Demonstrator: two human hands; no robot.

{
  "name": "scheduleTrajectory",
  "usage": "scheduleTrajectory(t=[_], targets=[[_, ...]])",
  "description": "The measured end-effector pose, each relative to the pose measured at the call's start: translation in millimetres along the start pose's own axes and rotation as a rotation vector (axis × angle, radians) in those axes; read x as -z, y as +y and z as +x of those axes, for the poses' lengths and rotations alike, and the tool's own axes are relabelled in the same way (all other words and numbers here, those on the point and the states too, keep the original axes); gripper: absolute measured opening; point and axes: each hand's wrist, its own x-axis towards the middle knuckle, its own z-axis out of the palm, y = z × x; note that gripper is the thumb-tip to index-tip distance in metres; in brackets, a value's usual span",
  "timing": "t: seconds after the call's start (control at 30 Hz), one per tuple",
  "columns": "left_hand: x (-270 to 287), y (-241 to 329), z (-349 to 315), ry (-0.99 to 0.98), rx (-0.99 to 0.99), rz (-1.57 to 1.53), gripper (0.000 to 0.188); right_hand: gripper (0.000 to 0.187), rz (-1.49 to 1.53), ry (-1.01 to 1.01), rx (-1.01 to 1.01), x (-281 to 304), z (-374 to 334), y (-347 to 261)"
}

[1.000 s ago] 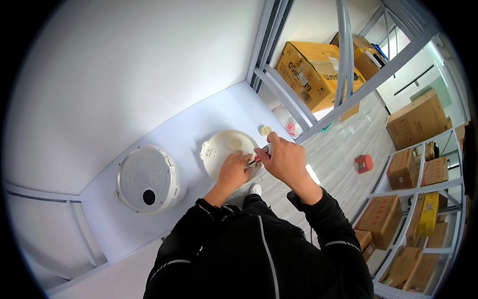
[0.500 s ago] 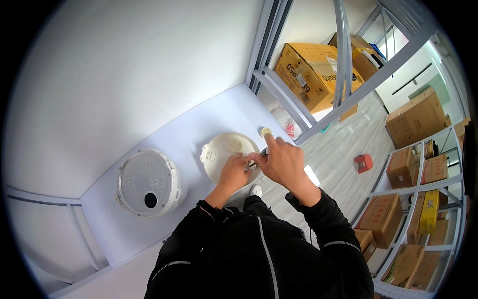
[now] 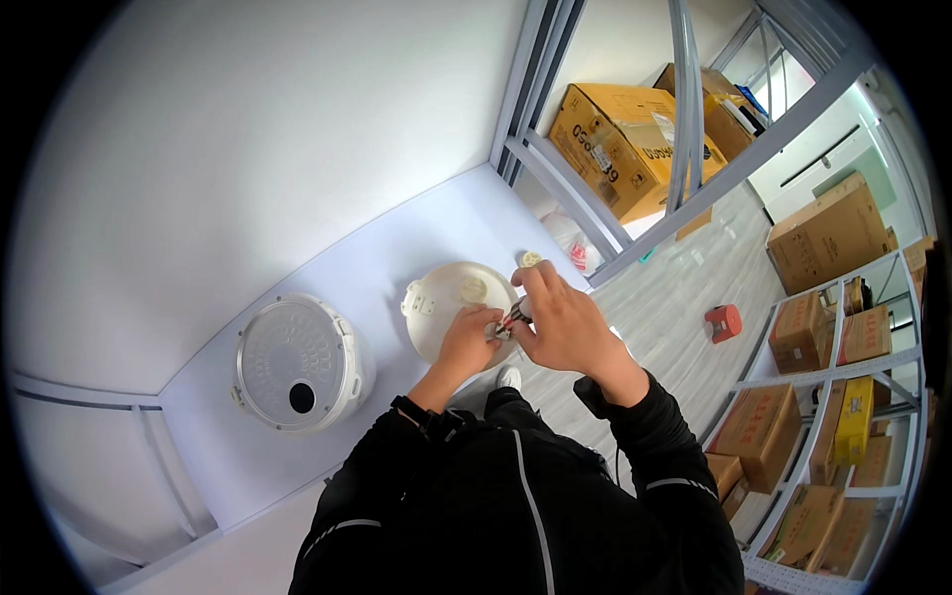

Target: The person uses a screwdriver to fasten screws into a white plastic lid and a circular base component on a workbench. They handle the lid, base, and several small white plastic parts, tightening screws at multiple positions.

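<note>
My left hand (image 3: 468, 343) is closed, its fingertips pinching a small piece over the right part of a cream round lid (image 3: 436, 327). That piece is too covered to name. My right hand (image 3: 567, 325) grips a small, thin dark-and-red tool (image 3: 517, 314), its tip pointing at the left fingertips. The tool's exact kind is not clear. On the lid lies a small round cream part (image 3: 473, 290), and a similar round part (image 3: 531, 259) sits on the table just beyond my right fingers. A hinge-like bracket stands out at the lid's left edge.
On the left of the white table (image 3: 397, 238) stands a white round drum (image 3: 299, 362) with a black circle on top. A metal frame (image 3: 565, 188) rises beyond the table's right end. Cardboard boxes (image 3: 635, 149) and loaded shelves (image 3: 823, 377) line the right; a red stool (image 3: 724, 323) is on the floor.
My right hand has pulled slightly down and its index finger has curled in, so more of the dark-and-red tool shows. The left hand stays almost in place.
</note>
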Motion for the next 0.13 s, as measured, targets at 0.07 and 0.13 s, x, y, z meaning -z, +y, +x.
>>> scheduleTrajectory(t=[0.07,0.13], targets=[[0.5,1.2,1.5,-0.030,-0.005,0.014,0.053,0.050,0.047,-0.038,0.053,-5.4,0.2,5.4],[1.4,1.2,2.1,-0.041,-0.006,0.021,0.053,0.058,-0.121,-0.313,-0.164,-3.6,4.7,3.2]])
